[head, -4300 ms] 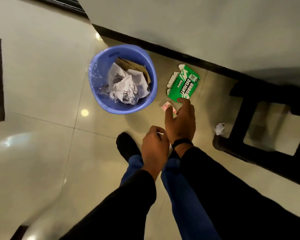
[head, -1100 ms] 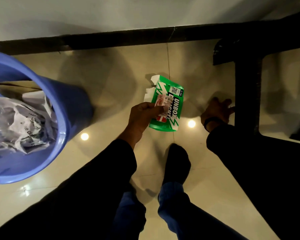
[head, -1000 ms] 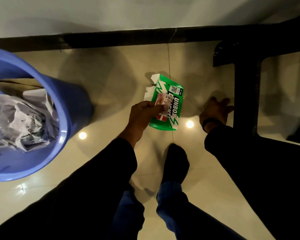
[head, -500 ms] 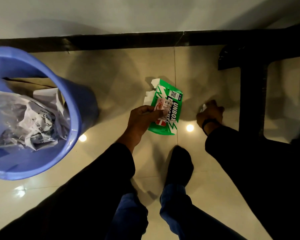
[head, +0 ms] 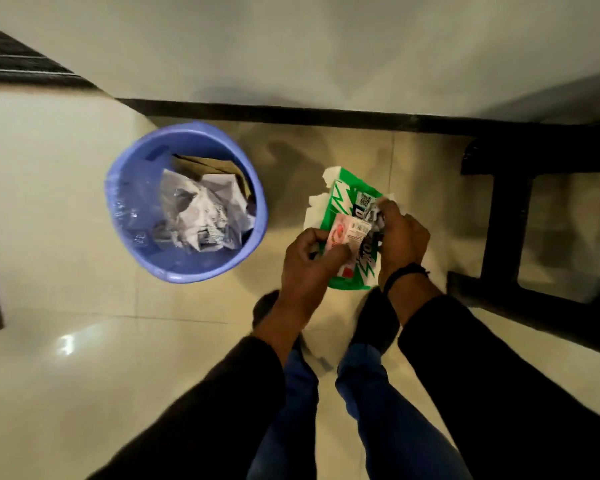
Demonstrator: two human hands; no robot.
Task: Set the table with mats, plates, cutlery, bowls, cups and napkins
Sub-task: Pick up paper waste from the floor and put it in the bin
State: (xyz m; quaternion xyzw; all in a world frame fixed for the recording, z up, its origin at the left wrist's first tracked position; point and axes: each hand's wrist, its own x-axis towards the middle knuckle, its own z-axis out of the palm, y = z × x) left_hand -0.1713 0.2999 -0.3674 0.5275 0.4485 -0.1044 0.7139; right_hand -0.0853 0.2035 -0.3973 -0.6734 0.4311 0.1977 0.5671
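The person stands on a glossy tiled floor (head: 66, 393), jeans (head: 378, 410) and dark socks (head: 374, 317) at six o'clock, black sleeves (head: 482, 375) reaching forward. The left hand (head: 309, 268) is curled shut, thumb and fingers pinching a small pink wrapper (head: 342, 233) against a flattened green carton (head: 347, 209). The right hand (head: 402, 237), a dark band (head: 404, 271) at its wrist, is closed round a crumpled scrap of paper (head: 376, 213), pressed to the carton's right edge. Both hands meet over the carton, held above the floor at about one o'clock. At ten o'clock stands a blue bin (head: 187, 268) with crumpled paper (head: 201, 213) and cardboard inside. A dark furniture frame (head: 503, 233) sits at three o'clock. Beyond runs a black skirting (head: 291, 114) under a pale wall. No tableware is in sight.
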